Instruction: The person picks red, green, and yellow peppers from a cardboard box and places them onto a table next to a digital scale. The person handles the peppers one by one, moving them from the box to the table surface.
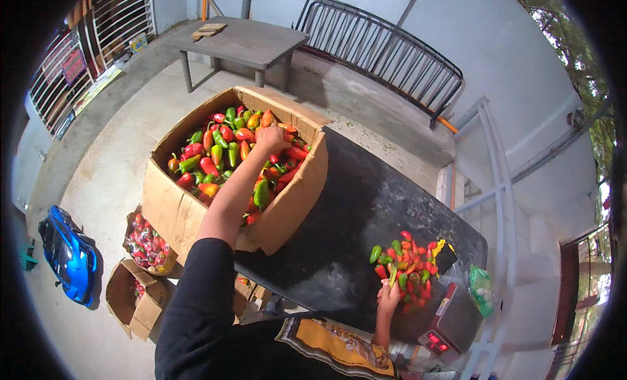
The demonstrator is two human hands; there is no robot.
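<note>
My left hand (272, 139) reaches into a large open cardboard box (181, 218) that stands on the black table. Red, green and orange peppers (219, 154) fill much of the box. The fingers of that hand are partly hidden among the peppers at the far side, so their grip cannot be told. At the right end of the table, my right hand (388, 296) holds a slim yellow-green pepper (393, 273) by its lower end. Just beyond it spreads a loose pile of mostly red peppers (414, 260), with a few green ones.
A digital scale (448, 321) with lit red digits and a green plastic bag (481, 291) are at the right of the black table (352, 198). On the floor at left are bagged peppers (148, 245), a cardboard box (142, 301) and a blue toy car (71, 260). A grey table (245, 42) stands behind.
</note>
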